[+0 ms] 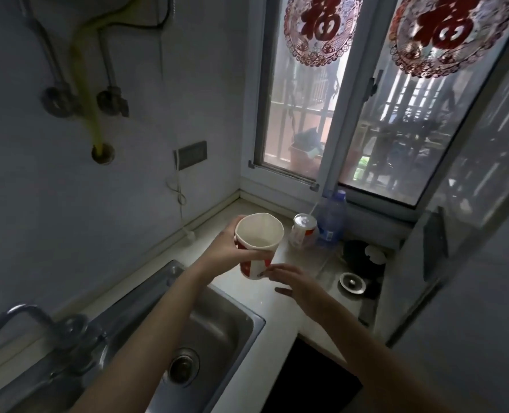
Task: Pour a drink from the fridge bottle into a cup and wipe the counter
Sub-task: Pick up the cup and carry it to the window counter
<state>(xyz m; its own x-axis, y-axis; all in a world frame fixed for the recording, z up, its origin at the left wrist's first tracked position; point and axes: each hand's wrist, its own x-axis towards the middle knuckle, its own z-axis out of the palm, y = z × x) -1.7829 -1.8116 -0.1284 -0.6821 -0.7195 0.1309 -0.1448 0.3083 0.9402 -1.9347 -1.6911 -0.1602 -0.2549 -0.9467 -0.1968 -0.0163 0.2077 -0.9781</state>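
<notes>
Left hand wrapped round the paper cup over the counter, right hand loose and spread by its base, so I'd best set it down flat, close to the bottle under the window, before pouring.

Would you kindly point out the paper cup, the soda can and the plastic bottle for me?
paper cup point(260, 232), head view, on its inner wall.
soda can point(303, 234), head view, on its side wall.
plastic bottle point(332, 222), head view, on its clear body.
</notes>
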